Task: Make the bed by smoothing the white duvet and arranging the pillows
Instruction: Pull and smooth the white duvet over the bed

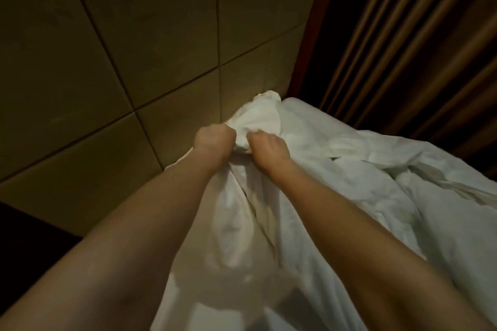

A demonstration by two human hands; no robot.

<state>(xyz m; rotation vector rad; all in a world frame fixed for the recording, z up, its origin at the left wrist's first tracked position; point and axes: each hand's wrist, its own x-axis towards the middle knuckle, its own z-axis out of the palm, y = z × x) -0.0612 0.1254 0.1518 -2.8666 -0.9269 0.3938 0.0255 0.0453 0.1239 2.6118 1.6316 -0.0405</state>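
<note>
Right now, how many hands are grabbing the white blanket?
2. The left hand grips a bunched corner of the white duvet near the padded wall panels; the right hand grips the same bunch just beside it.

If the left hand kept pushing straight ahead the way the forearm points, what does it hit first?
Probably the bunched white duvet that the left hand already grips, then the padded wall panel just behind it. Depth is unclear from this single view.
</note>
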